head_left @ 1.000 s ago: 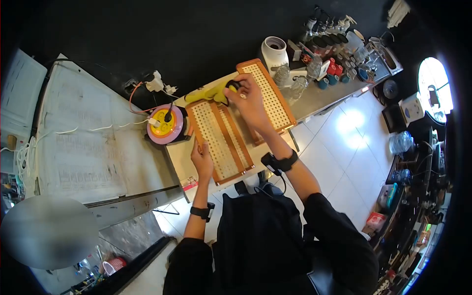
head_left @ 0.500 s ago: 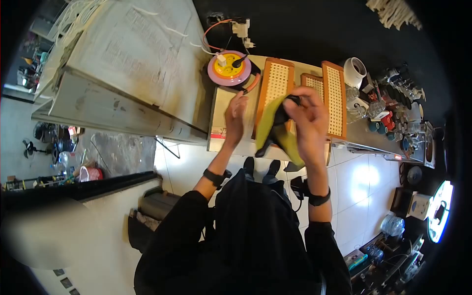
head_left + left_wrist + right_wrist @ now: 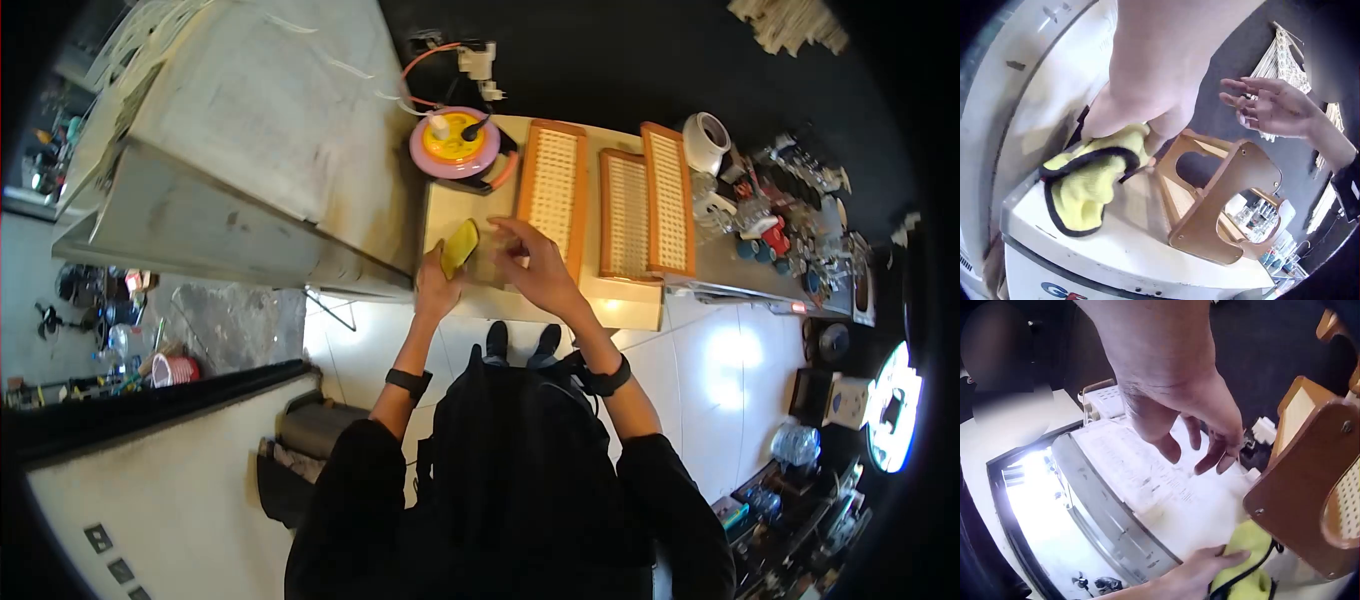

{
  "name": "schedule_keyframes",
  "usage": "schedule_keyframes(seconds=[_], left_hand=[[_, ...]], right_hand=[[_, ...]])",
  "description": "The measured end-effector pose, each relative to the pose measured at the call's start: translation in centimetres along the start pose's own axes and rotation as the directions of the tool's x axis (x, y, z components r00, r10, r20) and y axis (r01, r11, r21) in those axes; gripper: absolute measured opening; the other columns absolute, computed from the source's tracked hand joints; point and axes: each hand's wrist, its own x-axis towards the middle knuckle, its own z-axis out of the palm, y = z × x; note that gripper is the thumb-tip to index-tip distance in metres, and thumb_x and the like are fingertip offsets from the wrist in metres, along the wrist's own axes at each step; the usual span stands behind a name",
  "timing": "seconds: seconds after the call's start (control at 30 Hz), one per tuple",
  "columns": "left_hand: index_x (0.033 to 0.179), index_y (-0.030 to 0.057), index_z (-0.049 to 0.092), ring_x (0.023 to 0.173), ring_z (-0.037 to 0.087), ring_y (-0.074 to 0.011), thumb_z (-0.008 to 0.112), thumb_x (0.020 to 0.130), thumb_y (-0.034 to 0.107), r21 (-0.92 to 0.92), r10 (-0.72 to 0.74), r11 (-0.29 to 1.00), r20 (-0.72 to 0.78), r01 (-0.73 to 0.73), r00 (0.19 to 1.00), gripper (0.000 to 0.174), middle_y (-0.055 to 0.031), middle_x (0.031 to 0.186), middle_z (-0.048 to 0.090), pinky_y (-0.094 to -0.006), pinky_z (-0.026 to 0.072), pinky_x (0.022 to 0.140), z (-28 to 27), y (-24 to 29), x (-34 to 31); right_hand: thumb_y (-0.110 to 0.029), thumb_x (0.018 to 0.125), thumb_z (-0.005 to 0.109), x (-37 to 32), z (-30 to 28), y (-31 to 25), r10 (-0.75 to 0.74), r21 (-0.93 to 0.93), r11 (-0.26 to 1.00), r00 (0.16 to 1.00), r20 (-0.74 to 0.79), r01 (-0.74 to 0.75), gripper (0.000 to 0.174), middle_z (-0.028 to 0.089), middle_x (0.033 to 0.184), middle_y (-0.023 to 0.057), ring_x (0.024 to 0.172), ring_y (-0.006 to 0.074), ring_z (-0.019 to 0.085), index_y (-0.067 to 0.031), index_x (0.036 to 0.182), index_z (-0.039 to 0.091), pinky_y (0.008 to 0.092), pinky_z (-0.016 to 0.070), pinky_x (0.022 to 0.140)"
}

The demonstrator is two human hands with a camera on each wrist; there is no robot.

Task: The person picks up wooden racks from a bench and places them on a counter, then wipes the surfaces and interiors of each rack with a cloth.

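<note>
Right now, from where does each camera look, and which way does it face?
Head: above the person, facing down at the table; left hand and right hand show.
Left wrist: on the forearm, facing along that hand gripping the yellow cloth.
Right wrist: facing past its open hand.
Shared: all show the yellow cloth and a cane panel.

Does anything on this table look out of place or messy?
Nothing spilled or broken. The cable reel sits at the far left corner of the table, seemingly overhanging it; the yellow cloth is bunched in the left hand.
</note>
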Motion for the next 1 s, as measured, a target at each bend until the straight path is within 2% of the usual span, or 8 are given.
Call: schedule_keyframes(seconds=[0.07,0.23,0.3,0.57,0.73,0.83,0.93,1.0], left_hand=[[0.13,-0.0006,0.043,0.11,0.051,-0.0396,0.066,0.074,0.011,0.271,0.257,0.937,-0.101,-0.222,0.961,0.061,-0.024,0.117,0.054,-0.0429,0.0397,0.095,1.8,-1.1,-0.3],[0.131,-0.0012,0.041,0.119,0.043,-0.038,0.066,0.077,0.017,0.248,0.153,0.956,0.041,-0.158,0.987,0.063,-0.0232,0.126,0.049,-0.0406,0.0334,0.102,3.4,-1.3,0.5],[0.125,-0.0015,0.048,0.115,0.047,-0.0367,0.066,0.077,0.017,0.17,0.211,0.967,-0.125,-0.189,0.969,0.054,-0.0216,0.122,0.052,-0.0422,0.0344,0.1,4.7,-1.9,0.8],[0.12,-0.0003,0.052,0.114,0.049,-0.0227,0.052,0.093,0.017,-0.158,0.287,0.923,-0.323,-0.351,0.902,0.033,-0.0113,0.123,0.054,-0.0355,0.0349,0.097,2.6,14.0,-0.1],[0.12,-0.0008,0.051,0.114,0.048,-0.0224,0.054,0.092,0.015,0.09,0.389,0.921,-0.199,-0.378,0.9,0.032,-0.0125,0.124,0.053,-0.0366,0.0344,0.096,6.4,17.4,-0.7],[0.107,-0.0041,0.058,0.097,0.057,-0.0212,0.054,0.091,0.014,-0.094,0.367,0.915,-0.215,-0.393,0.905,0.024,-0.0145,0.105,0.062,-0.0358,0.0403,0.09,9.6,20.3,-3.5],[0.091,-0.0069,0.064,0.079,0.062,-0.0169,0.054,0.092,0.014,-0.222,0.293,0.914,-0.216,-0.339,0.931,0.023,-0.0123,0.079,0.066,-0.0312,0.0465,0.08,14.3,23.8,-7.3],[0.089,-0.007,0.065,0.08,0.062,-0.0164,0.053,0.093,0.013,-0.408,0.31,0.871,0.025,-0.273,0.95,0.024,-0.0124,0.078,0.067,-0.0279,0.0465,0.078,18.4,25.4,-9.5]], right_hand=[[-0.007,0.083,0.062,-1.6,-2.4,0.3,0.066,0.079,0.994,0.994,0.093,-0.073,0.036,0.06,0.088,0.0089,0.073,0.0156,0.062,-0.0009,0.117,0.055,0.028,0.05,0.069],[-0.001,0.084,0.055,-5.1,-9.2,1.0,0.177,0.107,0.98,0.983,-0.055,-0.17,0.032,0.062,0.082,0.0064,0.074,0.0113,0.06,0.0023,0.116,0.054,0.0256,0.0486,0.072],[0.002,0.083,0.055,-6.5,-11.2,3.0,0.131,0.093,0.989,0.974,-0.185,-0.115,0.032,0.062,0.082,0.0062,0.074,0.0114,0.059,0.0028,0.116,0.054,0.0258,0.0485,0.071],[-0.002,0.088,0.055,-11.4,-19.2,2.0,0.041,0.027,0.999,0.871,-0.489,-0.032,0.023,0.061,0.078,0.0048,0.068,0.0112,0.057,0.0033,0.111,0.056,0.0254,0.048,0.067],[-0.02,0.089,0.06,-15.6,-24.6,2.2,0.116,-0.044,0.983,0.781,-0.614,-0.18,0.028,0.061,0.063,0.0093,0.059,0.012,0.055,0.0039,0.074,0.062,0.0281,0.0418,0.055],[-0.022,0.09,0.06,-19.1,-27.9,4.5,-0.016,-0.121,0.989,0.749,-0.662,-0.086,0.031,0.06,0.062,0.0081,0.058,0.0117,0.054,0.0033,0.073,0.062,0.0281,0.0418,0.055],[-0.021,0.087,0.062,-22.2,-32.1,4.9,0.288,0.067,0.951,0.793,-0.536,-0.301,0.026,0.06,0.063,0.0065,0.06,0.012,0.056,0.0018,0.075,0.064,0.0269,0.044,0.058],[-0.018,0.085,0.066,-23.6,-34.4,5.5,0.396,0.165,0.918,0.832,-0.388,-0.36,0.018,0.063,0.072,0.0068,0.068,0.0131,0.057,-0.0004,0.088,0.066,0.0284,0.0455,0.066]])
